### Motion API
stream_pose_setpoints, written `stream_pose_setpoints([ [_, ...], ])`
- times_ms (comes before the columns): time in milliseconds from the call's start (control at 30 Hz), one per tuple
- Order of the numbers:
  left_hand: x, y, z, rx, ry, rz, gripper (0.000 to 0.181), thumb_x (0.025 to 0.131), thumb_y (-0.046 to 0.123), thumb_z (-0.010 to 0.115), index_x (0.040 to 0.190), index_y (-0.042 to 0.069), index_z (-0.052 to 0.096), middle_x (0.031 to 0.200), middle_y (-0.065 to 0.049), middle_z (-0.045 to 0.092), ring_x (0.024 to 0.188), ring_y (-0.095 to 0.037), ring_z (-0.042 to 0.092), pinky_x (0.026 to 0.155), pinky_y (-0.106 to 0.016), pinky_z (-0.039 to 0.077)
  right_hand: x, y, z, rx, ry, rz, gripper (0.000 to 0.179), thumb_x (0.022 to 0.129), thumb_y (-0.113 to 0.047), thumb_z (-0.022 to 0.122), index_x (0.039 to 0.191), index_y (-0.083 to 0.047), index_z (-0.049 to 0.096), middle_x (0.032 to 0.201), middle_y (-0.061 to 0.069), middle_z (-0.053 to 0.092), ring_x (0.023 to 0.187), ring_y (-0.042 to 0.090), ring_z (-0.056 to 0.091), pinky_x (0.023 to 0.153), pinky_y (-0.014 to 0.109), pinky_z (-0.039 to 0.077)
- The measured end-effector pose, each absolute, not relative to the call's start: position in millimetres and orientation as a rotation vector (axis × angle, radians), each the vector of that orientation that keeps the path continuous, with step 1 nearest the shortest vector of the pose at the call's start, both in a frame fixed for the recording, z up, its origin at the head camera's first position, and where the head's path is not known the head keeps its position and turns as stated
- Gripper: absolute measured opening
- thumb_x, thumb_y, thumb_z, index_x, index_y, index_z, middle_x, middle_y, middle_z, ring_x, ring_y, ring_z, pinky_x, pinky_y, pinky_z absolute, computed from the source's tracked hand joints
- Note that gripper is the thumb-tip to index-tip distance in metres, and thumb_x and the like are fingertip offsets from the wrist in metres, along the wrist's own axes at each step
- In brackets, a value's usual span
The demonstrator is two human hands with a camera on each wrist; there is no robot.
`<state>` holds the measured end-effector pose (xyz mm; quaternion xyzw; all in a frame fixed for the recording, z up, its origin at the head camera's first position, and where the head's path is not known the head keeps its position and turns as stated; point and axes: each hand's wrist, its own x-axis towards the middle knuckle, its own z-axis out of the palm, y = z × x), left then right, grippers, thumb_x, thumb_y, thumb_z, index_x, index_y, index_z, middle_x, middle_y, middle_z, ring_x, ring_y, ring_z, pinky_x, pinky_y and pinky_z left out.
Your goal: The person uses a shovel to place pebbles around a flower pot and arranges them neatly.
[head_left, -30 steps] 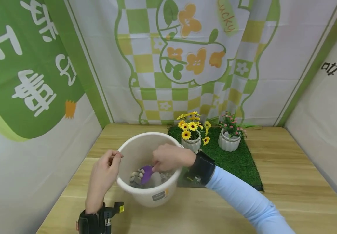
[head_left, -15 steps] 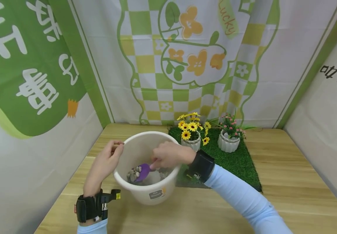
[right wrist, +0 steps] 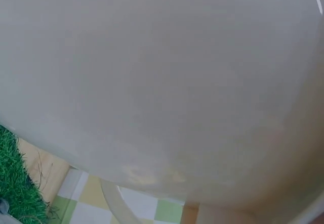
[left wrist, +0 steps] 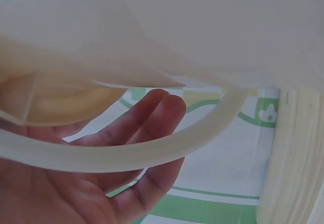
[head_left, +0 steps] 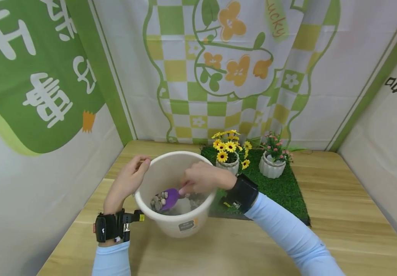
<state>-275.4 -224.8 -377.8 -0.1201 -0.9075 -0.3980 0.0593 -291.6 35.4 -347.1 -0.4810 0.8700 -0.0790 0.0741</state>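
A white plastic bucket [head_left: 165,226] stands on the table, holding grey and pale pebbles [head_left: 157,202] at its bottom. My right hand [head_left: 202,177] reaches over the right rim and grips a small purple scoop [head_left: 171,198], whose blade lies among the pebbles on the left side. At the left rim my left hand [head_left: 129,178] holds the bucket, thumb on top and fingers below. Its curled fingers [left wrist: 169,118] show in the left wrist view beside the bucket's curved handle [left wrist: 116,158]. Bucket wall [right wrist: 152,82] fills most of the right wrist view, hiding the right hand there.
Behind the bucket to the right, an artificial grass mat [head_left: 278,195] bears a pot of yellow flowers [head_left: 228,165] and a pot of pink flowers [head_left: 272,167]. A printed cloth [head_left: 191,109] hangs at the back of the wooden table [head_left: 246,249].
My left hand has moved away from me along the left rim, bringing its sleeve into view. The scoop has shifted only slightly among the pebbles, still in my right hand.
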Motion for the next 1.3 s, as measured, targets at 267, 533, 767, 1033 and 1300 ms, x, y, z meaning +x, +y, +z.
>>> stream_pose_setpoints([
  [267, -287, -223, -374, -0.379, -2.768, -1.206, 0.048, 0.104, 0.045, 0.039, 0.129, 0.008, 0.056, 0.123, -0.020, 0.064, 0.108, -0.037, 0.063, 0.088, -0.050, 0.052, -293, 39, -344, -1.456, 2.563, -0.302, 0.021, 0.094, -0.035, 0.064, 0.087, -0.019, 0.076, 0.072, -0.012, 0.068, 0.056, -0.001, 0.053, 0.057, 0.015, 0.040],
  [533, -296, -223, -373, -0.429, -2.794, -1.179, 0.045, 0.104, 0.043, 0.041, 0.126, 0.009, 0.059, 0.120, -0.019, 0.065, 0.104, -0.033, 0.064, 0.086, -0.045, 0.052, -295, 43, -343, -1.462, 2.563, -0.325, 0.020, 0.094, -0.037, 0.064, 0.093, -0.022, 0.077, 0.079, -0.011, 0.073, 0.063, -0.004, 0.059, 0.064, 0.016, 0.046],
  [767, -305, -229, -373, -0.539, -2.811, -1.226, 0.040, 0.104, 0.039, 0.044, 0.125, 0.009, 0.060, 0.110, -0.016, 0.068, 0.093, -0.024, 0.065, 0.077, -0.033, 0.052, -298, 47, -340, -1.516, 2.545, -0.391, 0.020, 0.095, -0.036, 0.063, 0.094, -0.021, 0.077, 0.081, -0.010, 0.074, 0.067, -0.004, 0.061, 0.065, 0.017, 0.046],
  [1033, -319, -237, -374, -0.651, -2.807, -1.345, 0.036, 0.104, 0.031, 0.048, 0.127, 0.006, 0.060, 0.110, -0.017, 0.067, 0.091, -0.020, 0.064, 0.076, -0.034, 0.053, -295, 50, -337, -1.504, 2.590, -0.452, 0.020, 0.094, -0.038, 0.064, 0.092, -0.023, 0.078, 0.078, -0.013, 0.072, 0.063, -0.006, 0.059, 0.063, 0.015, 0.046],
  [1300, -323, -236, -378, -0.636, -2.829, -1.333, 0.038, 0.102, 0.038, 0.049, 0.124, 0.010, 0.062, 0.111, -0.015, 0.068, 0.093, -0.021, 0.065, 0.077, -0.034, 0.054, -294, 54, -341, -1.464, 2.591, -0.554, 0.019, 0.094, -0.038, 0.065, 0.094, -0.024, 0.077, 0.078, -0.012, 0.073, 0.060, -0.007, 0.060, 0.060, 0.015, 0.048],
])
